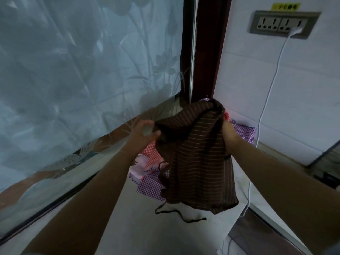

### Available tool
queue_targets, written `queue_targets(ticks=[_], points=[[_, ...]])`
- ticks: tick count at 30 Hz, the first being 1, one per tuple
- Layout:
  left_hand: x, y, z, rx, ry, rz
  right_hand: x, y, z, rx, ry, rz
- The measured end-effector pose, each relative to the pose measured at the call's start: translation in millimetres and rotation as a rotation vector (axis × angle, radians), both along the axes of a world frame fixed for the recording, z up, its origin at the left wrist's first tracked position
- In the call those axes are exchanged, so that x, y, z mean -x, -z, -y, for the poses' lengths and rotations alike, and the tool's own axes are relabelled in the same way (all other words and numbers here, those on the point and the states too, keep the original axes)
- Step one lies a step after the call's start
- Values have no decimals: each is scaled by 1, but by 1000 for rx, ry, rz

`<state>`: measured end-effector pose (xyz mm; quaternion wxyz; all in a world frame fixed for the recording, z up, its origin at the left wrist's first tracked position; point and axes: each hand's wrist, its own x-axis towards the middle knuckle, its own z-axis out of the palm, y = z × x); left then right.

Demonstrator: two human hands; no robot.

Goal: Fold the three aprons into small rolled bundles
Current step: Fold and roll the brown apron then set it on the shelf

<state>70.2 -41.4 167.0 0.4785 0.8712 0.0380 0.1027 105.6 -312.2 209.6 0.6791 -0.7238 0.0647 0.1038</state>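
A brown striped apron (195, 159) hangs in the air over a pale countertop (139, 227). My right hand (229, 133) grips its upper right edge, with the fingers hidden in the cloth. At the apron's upper left edge, my left hand (145, 133) pinches the fabric between thumb and fingers. Its dark tie strings (180, 215) trail down onto the counter. Beneath it lie a red checked apron (151, 152) and a purple checked apron (150, 186), crumpled together in the corner.
A frosted glass panel (82, 70) with a plant pattern runs along the left. A dark wooden post (204, 52) stands in the corner. A white cable (265, 107) drops from a wall socket (283, 24) past the right of the aprons.
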Motion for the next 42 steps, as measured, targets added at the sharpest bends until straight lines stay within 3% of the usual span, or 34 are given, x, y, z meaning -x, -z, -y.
queue_targets(ticks=[5, 8, 12, 15, 19, 21, 24, 27, 31, 34, 36, 39, 42], points=[[4, -2, 29, -302, 327, 67, 1, -5, -4, -257, 4, -154], [2, -2, 48, -133, 329, 50, 1, -8, -5, -327, 6, -174], [1, -5, 51, 74, 325, -134, 5, -20, 2, -405, 63, -186], [0, -5, 62, -64, 417, -138, 1, -17, 2, -278, -20, -150], [-4, -13, 72, 51, 225, -104, -13, -10, -4, 14, -171, -87], [-14, -16, 61, -14, 42, -16, -33, 5, 0, 192, -109, -111], [-24, -32, 40, -138, -44, -44, -54, 32, 9, 431, 86, -4], [-32, -44, 35, -147, -3, -159, -25, 36, -10, 388, 126, 198], [-35, -55, 43, 184, 9, -288, 16, 39, -51, 368, -413, 275], [-37, -65, 38, 138, 18, -297, 21, 49, -63, 223, -640, 184], [-41, -69, 28, 74, 30, -282, 22, 53, -66, 149, -564, 252], [-39, -69, 17, -10, 98, -341, 14, 44, -69, 317, -354, 429], [-31, -64, 11, -252, 15, -111, 2, 22, -68, 456, -257, 506]])
